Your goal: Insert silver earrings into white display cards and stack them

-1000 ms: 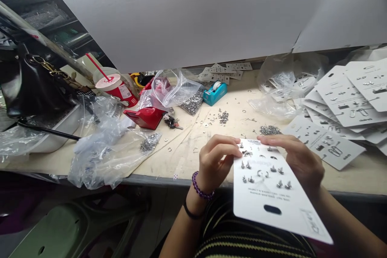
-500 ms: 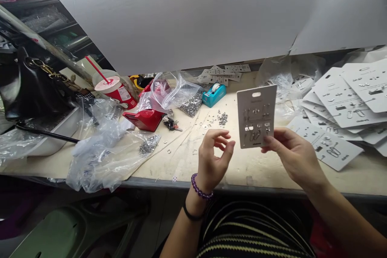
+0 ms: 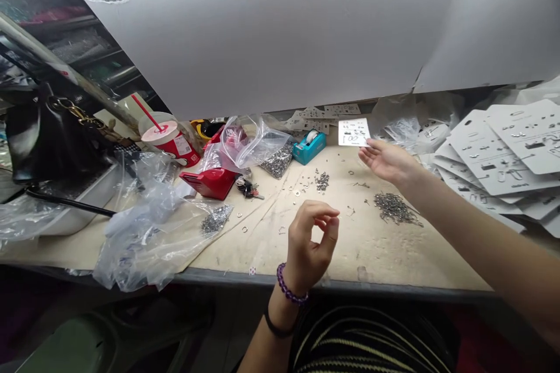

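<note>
My right hand [image 3: 389,163] reaches out over the back of the table and grips the lower right edge of a white jewelry card [image 3: 353,132]. Small silver earrings and piercing pieces are fixed to that card, with dark print at its foot. Below and left of it, my left hand [image 3: 312,239] hovers above the table's front part, thumb and fingertips curled together in a loose pinch; nothing shows in them. A heap of small silver jewelry pieces [image 3: 396,208] lies under my right forearm. Another little pile of silver bits [image 3: 322,181] lies beyond my left hand.
Stacked jewelry cards [image 3: 494,151] fill the right side. A teal tape dispenser [image 3: 308,147], a red dispenser [image 3: 210,182], keys [image 3: 248,187] and a bag of silver parts [image 3: 278,158] stand towards the back. Further left are a red cup [image 3: 171,143], crumpled plastic bags [image 3: 135,233] and a black handbag [image 3: 52,140].
My right hand has carried the card away from me towards the back of the table, uncovering the jewelry heap. My left hand stays in place, with thumb and fingertips drawn closer together.
</note>
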Available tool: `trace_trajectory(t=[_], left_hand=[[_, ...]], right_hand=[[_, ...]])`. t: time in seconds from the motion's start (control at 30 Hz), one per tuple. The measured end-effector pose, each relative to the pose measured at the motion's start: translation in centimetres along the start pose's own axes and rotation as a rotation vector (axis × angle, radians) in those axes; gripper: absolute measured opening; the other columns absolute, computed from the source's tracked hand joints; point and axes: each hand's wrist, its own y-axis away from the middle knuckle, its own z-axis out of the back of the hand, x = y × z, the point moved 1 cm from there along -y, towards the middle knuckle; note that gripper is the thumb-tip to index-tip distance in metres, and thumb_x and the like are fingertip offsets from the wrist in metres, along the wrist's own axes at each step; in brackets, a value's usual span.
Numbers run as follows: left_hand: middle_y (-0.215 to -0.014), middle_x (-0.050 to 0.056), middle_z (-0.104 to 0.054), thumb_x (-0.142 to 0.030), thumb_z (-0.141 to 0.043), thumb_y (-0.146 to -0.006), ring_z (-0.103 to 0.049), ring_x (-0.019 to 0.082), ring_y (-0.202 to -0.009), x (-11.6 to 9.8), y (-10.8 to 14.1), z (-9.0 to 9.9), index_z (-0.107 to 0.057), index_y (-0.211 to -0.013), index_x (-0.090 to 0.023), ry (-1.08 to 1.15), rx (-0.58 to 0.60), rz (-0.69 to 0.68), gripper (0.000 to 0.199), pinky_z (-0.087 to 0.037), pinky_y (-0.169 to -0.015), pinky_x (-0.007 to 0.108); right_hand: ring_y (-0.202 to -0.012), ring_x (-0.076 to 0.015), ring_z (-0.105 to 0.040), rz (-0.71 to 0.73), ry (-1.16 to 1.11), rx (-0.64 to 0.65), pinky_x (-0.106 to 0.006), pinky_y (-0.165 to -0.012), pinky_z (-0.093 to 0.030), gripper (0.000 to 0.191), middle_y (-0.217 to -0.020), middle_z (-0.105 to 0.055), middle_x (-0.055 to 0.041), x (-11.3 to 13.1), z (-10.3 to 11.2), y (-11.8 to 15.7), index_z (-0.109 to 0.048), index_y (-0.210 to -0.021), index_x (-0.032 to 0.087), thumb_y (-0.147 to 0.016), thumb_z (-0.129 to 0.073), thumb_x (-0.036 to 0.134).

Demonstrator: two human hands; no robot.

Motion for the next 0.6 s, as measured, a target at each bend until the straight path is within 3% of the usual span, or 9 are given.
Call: trace_trajectory(t=[0.13, 0.27, 0.37, 0.5, 0.6], left_hand=[[-0.083, 0.003, -0.053, -0.005, -0.051, -0.08, -0.053, 0.011, -0.076, -0.4, -0.3, 0.4, -0.052, -0.093, -0.018, -0.029, -0.001, -0.059, 0.019, -0.046, -0.061, 0.022], [-0.082, 0.003, -0.053, -0.004, -0.05, -0.079, -0.052, 0.011, -0.074, -0.3, -0.4, 0.6, -0.053, -0.091, -0.018, -0.025, -0.019, -0.056, 0.018, -0.046, -0.06, 0.022], [-0.082, 0.003, -0.053, -0.005, -0.05, -0.08, -0.052, 0.011, -0.074, -0.2, -0.3, 0.3, -0.053, -0.09, -0.018, -0.005, -0.012, -0.036, 0.016, -0.046, -0.059, 0.023], [-0.081, 0.004, -0.053, -0.004, -0.05, -0.079, -0.052, 0.012, -0.074, -0.4, -0.1, -0.2, -0.053, -0.09, -0.018, -0.019, 0.03, -0.06, 0.018, -0.046, -0.059, 0.023], [-0.08, 0.004, -0.054, -0.004, -0.05, -0.078, -0.052, 0.012, -0.073, -0.3, -0.2, 0.0, -0.054, -0.09, -0.018, -0.026, 0.058, -0.077, 0.019, -0.046, -0.059, 0.023]], right_hand=[[-0.061, -0.005, -0.053, 0.041, 0.006, -0.023, -0.012, -0.061, -0.054, 0.011, -0.076, -0.05, -0.0028, 1.4, -1.8, -1.9, -0.05, -0.076, 0.016, -0.086, -0.047, 0.011], [-0.058, -0.0054, -0.051, 0.073, 0.067, -0.003, -0.012, -0.055, -0.054, 0.005, -0.076, -0.051, -0.0031, 2.5, 0.3, -1.2, -0.052, -0.078, 0.016, -0.083, -0.052, 0.014], [-0.053, -0.0056, -0.049, 0.092, 0.125, 0.007, -0.013, -0.049, -0.053, 0.012, -0.072, -0.049, -0.0025, 3.2, 1.2, -1.7, -0.051, -0.073, 0.017, -0.085, -0.049, 0.015], [-0.055, -0.0085, -0.055, 0.128, 0.192, 0.082, -0.019, -0.052, -0.055, 0.019, -0.069, -0.05, -0.0031, 3.4, -1.4, -3.7, -0.047, -0.07, 0.018, -0.087, -0.041, 0.009], [-0.068, -0.0145, -0.063, 0.156, 0.254, 0.171, -0.029, -0.061, -0.058, 0.012, -0.082, -0.057, -0.0099, 2.6, -3.1, -2.9, -0.05, -0.081, 0.014, -0.086, -0.04, 0.009]])
